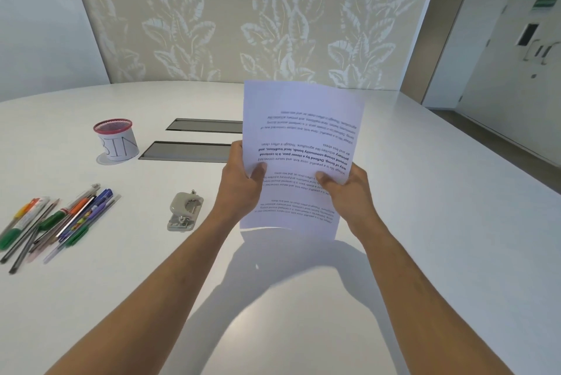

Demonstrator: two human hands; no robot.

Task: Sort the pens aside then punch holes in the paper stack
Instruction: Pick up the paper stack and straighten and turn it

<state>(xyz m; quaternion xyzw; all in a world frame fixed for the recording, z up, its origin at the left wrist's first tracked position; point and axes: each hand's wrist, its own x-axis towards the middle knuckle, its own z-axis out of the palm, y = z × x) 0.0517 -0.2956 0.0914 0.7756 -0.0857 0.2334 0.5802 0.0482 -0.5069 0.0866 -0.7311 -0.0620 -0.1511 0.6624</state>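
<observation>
Both bare forearms reached forward from the bottom of the view over the white table (425,223). The left hand (239,186) gripped the left edge of the paper stack (300,144), with the thumb pressed on the printed side, and the right hand (346,189) gripped the right edge in the same way. The stack was held up above the table, tilted away from the person, and the printed text on it appeared upside down. Its shadow lay on the table under it. To the left of the hands, the grey hole punch (184,210) stood on the table, apart from the paper. Further left, the pens (54,223) lay together in a loose pile near the table edge. Behind them stood a red mesh cup (117,141) with a paper label. Two grey cable hatches (194,138) were set in the table surface, partly hidden by the paper, and a leaf-patterned wall (243,16) was at the back.
</observation>
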